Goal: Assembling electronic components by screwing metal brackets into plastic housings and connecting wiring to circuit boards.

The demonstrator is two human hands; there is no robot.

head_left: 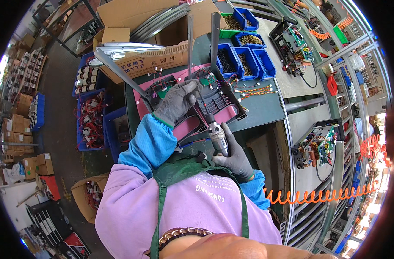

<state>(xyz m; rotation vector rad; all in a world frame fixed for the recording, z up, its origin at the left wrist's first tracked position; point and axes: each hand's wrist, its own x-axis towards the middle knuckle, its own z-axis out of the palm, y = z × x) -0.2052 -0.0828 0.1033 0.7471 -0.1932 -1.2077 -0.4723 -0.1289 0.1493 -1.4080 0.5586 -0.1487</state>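
Observation:
My right hand [236, 157], in a grey glove, grips a silver power screwdriver [217, 134]. Its long dark bit points away from me, over a black plastic housing [217, 100]. Close to the bit's tip, my gloved left hand [176, 102] has its thumb and fingers drawn together; whatever they pinch is too small to make out. The housing has ribs, upright grey metal strips [215, 41] and a green circuit board [205, 81] with thin wires. A second black housing with a board [162, 93] sits to the left, partly covered by my left hand. Pink sheet [226, 115] shows beneath.
Blue bins [248, 64] of screws stand at the bench's far right. An open cardboard box [149, 60] of metal strips lies at the far left. Blue crates [91, 123] of wired parts stand left. An orange coiled hose [317, 195] and part-built units [320, 144] are at right.

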